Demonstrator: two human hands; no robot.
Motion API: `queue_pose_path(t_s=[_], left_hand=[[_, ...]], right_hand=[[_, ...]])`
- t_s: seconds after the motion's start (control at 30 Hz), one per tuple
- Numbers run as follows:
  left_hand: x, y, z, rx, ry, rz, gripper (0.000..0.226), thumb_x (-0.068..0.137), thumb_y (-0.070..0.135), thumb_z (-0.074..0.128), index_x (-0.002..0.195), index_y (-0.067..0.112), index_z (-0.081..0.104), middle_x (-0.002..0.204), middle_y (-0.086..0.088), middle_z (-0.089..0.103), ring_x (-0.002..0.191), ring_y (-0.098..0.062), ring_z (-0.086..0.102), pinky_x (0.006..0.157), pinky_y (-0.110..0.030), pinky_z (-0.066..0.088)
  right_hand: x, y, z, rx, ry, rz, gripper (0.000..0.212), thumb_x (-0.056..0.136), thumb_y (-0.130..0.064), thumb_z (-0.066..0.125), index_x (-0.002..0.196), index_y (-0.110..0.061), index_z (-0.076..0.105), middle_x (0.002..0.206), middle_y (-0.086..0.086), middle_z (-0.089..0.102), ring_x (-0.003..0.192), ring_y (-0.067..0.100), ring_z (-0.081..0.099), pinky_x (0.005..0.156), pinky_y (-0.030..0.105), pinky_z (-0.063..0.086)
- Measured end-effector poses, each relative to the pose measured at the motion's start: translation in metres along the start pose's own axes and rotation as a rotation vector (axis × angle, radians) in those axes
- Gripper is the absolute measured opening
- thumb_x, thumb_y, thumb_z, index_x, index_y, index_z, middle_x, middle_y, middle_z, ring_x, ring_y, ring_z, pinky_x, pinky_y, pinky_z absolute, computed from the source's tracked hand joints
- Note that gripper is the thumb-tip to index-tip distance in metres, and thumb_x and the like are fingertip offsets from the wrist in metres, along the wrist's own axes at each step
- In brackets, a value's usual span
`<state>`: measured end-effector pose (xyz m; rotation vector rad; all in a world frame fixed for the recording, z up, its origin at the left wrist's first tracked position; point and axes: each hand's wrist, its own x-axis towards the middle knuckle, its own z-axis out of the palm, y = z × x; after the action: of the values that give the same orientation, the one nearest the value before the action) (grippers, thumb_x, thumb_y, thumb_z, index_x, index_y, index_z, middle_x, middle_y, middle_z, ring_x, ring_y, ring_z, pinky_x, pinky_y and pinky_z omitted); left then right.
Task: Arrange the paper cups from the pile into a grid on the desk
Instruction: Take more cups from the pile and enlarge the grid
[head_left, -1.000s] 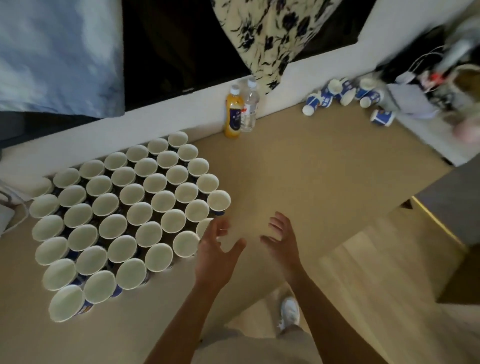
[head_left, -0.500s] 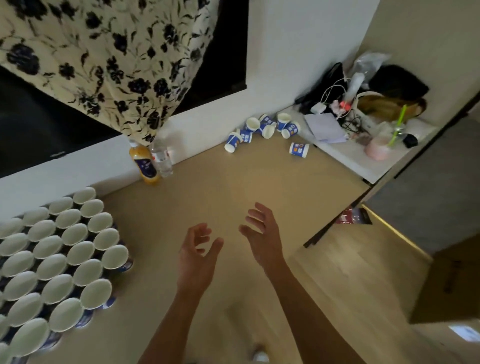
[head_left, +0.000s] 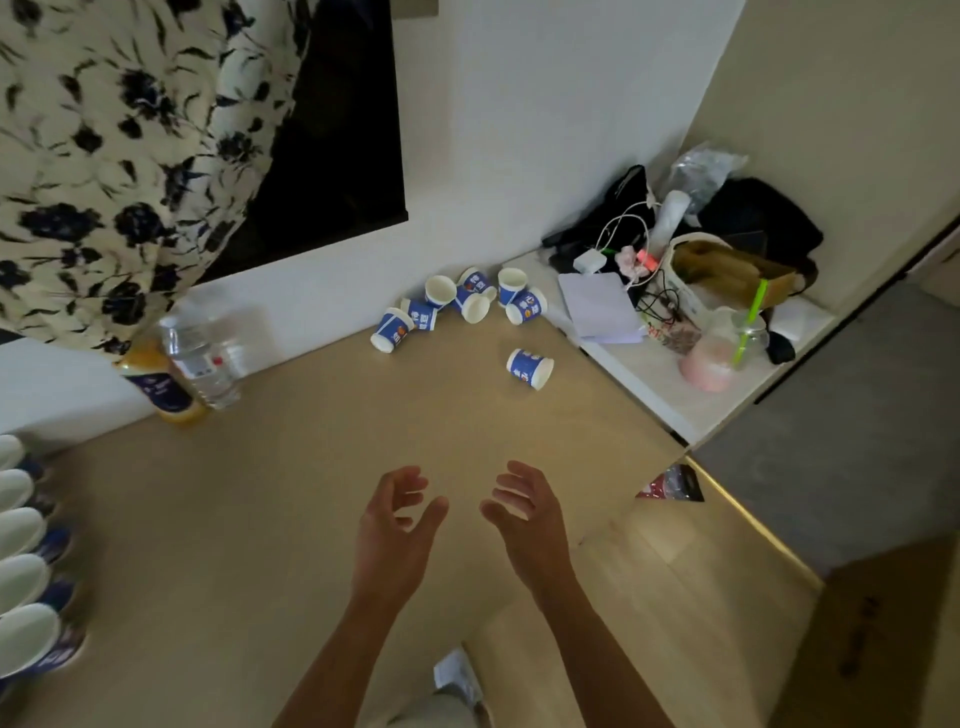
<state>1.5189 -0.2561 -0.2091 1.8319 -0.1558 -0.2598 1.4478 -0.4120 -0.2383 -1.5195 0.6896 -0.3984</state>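
Observation:
A pile of several blue-and-white paper cups (head_left: 462, 301) lies tumbled at the far side of the tan desk (head_left: 291, 467), against the wall. One more cup (head_left: 530, 368) lies on its side a little nearer. The right edge of the cup grid (head_left: 23, 556) shows at the far left, cups upright. My left hand (head_left: 397, 530) and my right hand (head_left: 524, 512) hover side by side over the desk's middle, well short of the pile. Both have loosely spread fingers and hold nothing.
An orange juice bottle (head_left: 166, 389) and a clear water bottle (head_left: 205, 353) stand by the wall at left. A white shelf (head_left: 649, 374) at right carries cables, bags and a pink drink. A floral curtain (head_left: 119, 156) hangs above. The floor lies beyond the desk's right edge.
The view has swung right, away from the grid toward the pile. Both empty hands have moved from beside the grid to over the desk's middle.

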Motion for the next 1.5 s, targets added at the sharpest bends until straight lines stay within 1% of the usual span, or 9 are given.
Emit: queue_pose_path(t_s=[0.17, 0.37, 0.57, 0.9, 1.13, 1.27, 1.33, 1.4, 1.5], left_hand=[[0.049, 0.014, 0.051, -0.026, -0.006, -0.057, 0.036, 0.084, 0.018, 0.078, 0.112, 0.031, 0.06, 0.107, 0.011, 0.07, 0.099, -0.006, 0.066, 0.078, -0.029, 0.052], [0.082, 0.036, 0.083, -0.016, 0.034, -0.09, 0.036, 0.084, 0.018, 0.078, 0.115, 0.027, 0.061, 0.107, 0.012, 0.069, 0.099, -0.005, 0.065, 0.077, -0.026, 0.051], [0.102, 0.044, 0.11, 0.036, 0.151, -0.154, 0.034, 0.085, 0.019, 0.077, 0.112, 0.031, 0.06, 0.108, 0.013, 0.069, 0.099, -0.002, 0.064, 0.075, -0.022, 0.048], [0.136, 0.056, 0.151, 0.13, 0.362, -0.247, 0.036, 0.084, 0.017, 0.079, 0.116, 0.024, 0.062, 0.107, 0.012, 0.07, 0.098, -0.005, 0.065, 0.075, -0.026, 0.051], [0.151, 0.065, 0.175, 0.204, 0.376, -0.253, 0.041, 0.082, 0.022, 0.081, 0.117, 0.027, 0.061, 0.111, 0.016, 0.069, 0.101, -0.002, 0.064, 0.079, -0.025, 0.051], [0.162, 0.062, 0.186, 0.381, 0.318, -0.206, 0.053, 0.077, 0.024, 0.084, 0.123, 0.024, 0.059, 0.117, 0.016, 0.062, 0.108, -0.007, 0.058, 0.087, -0.027, 0.049], [0.17, 0.062, 0.192, 0.471, 0.254, -0.169, 0.061, 0.075, 0.024, 0.085, 0.129, 0.023, 0.057, 0.123, 0.015, 0.056, 0.114, -0.011, 0.052, 0.093, -0.026, 0.044], [0.179, 0.066, 0.198, 0.532, 0.186, -0.125, 0.068, 0.073, 0.022, 0.085, 0.134, 0.022, 0.054, 0.128, 0.013, 0.053, 0.118, -0.012, 0.048, 0.096, -0.023, 0.039], [0.195, 0.072, 0.207, 0.611, 0.085, -0.026, 0.081, 0.07, 0.025, 0.086, 0.141, 0.024, 0.047, 0.139, 0.01, 0.05, 0.128, -0.014, 0.042, 0.103, -0.028, 0.038]], right_hand=[[0.067, 0.001, -0.036, -0.166, -0.036, 0.036, 0.055, 0.081, -0.012, 0.082, 0.129, -0.017, 0.055, 0.116, 0.004, 0.067, 0.1, 0.008, 0.069, 0.074, 0.013, 0.053], [0.153, -0.009, -0.056, -0.264, -0.012, 0.052, 0.058, 0.078, -0.013, 0.084, 0.127, -0.018, 0.054, 0.111, 0.005, 0.066, 0.101, 0.017, 0.068, 0.073, 0.012, 0.049], [0.248, 0.005, -0.053, -0.525, 0.035, 0.031, 0.08, 0.068, -0.033, 0.089, 0.135, -0.018, 0.048, 0.122, 0.003, 0.055, 0.109, 0.021, 0.059, 0.086, 0.036, 0.051], [0.336, 0.047, -0.024, -0.943, -0.263, 0.008, 0.103, 0.066, -0.061, 0.079, 0.146, -0.013, 0.036, 0.138, 0.008, 0.047, 0.126, 0.028, 0.05, 0.095, 0.043, 0.047], [0.355, 0.059, -0.028, -0.846, -0.307, 0.011, 0.076, 0.073, -0.039, 0.076, 0.137, -0.014, 0.043, 0.128, 0.005, 0.057, 0.11, 0.028, 0.062, 0.089, 0.042, 0.051], [0.369, 0.037, -0.043, -0.64, -0.42, 0.048, 0.059, 0.066, -0.029, 0.083, 0.115, -0.022, 0.051, 0.111, 0.0, 0.058, 0.094, 0.02, 0.064, 0.077, 0.042, 0.058], [0.377, 0.016, -0.051, -0.548, -0.51, 0.059, 0.052, 0.065, -0.024, 0.085, 0.109, -0.024, 0.056, 0.11, 0.0, 0.057, 0.089, 0.014, 0.064, 0.068, 0.029, 0.058], [0.384, -0.01, -0.06, -0.513, -0.615, 0.061, 0.055, 0.066, -0.022, 0.086, 0.114, -0.025, 0.06, 0.112, -0.002, 0.059, 0.088, 0.008, 0.064, 0.062, 0.016, 0.052], [0.393, -0.049, -0.072, -0.53, -0.827, 0.059, 0.077, 0.067, -0.021, 0.091, 0.131, -0.025, 0.047, 0.112, -0.004, 0.06, 0.093, 0.01, 0.065, 0.071, 0.017, 0.052]])
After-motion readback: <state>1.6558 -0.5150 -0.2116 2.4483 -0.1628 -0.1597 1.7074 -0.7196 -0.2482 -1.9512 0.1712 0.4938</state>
